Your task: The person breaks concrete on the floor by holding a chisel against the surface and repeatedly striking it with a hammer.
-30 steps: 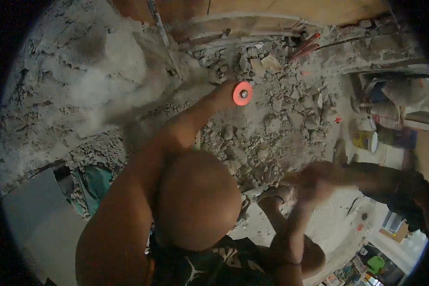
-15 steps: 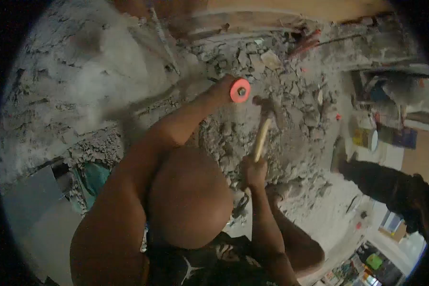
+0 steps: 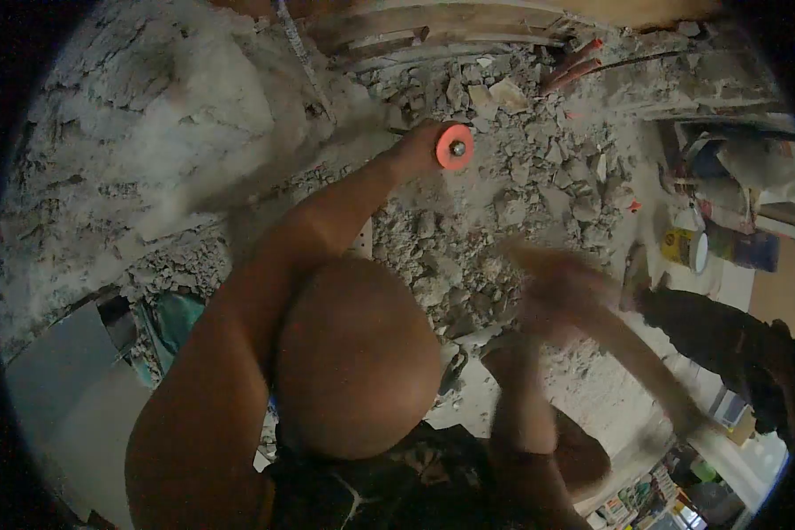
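Observation:
My left hand (image 3: pixel 420 148) is closed round a chisel (image 3: pixel 456 148), behind its round orange guard. The metal striking end shows at the guard's centre; the blade is hidden. Below the hand spreads broken grey rubble (image 3: pixel 450 238). At the right, my right hand (image 3: pixel 558 305), smeared by motion, is wrapped round the wooden handle of a hammer (image 3: pixel 640 358). Its handle end points up and left, while the rest stretches to the lower right, away from the chisel. The hammer head is too blurred to make out.
My bent knee (image 3: pixel 358 362) fills the lower middle. Reddish pipes (image 3: pixel 574 66) stick out at the top right. A yellow-labelled bucket (image 3: pixel 683 249) stands on the right, near a dark-clothed limb (image 3: pixel 715 340). A grey panel (image 3: pixel 62 371) lies at lower left.
My right hand has swung the hammer away from the chisel, towards the lower right. The chisel and my left hand appear slightly higher and further right in view.

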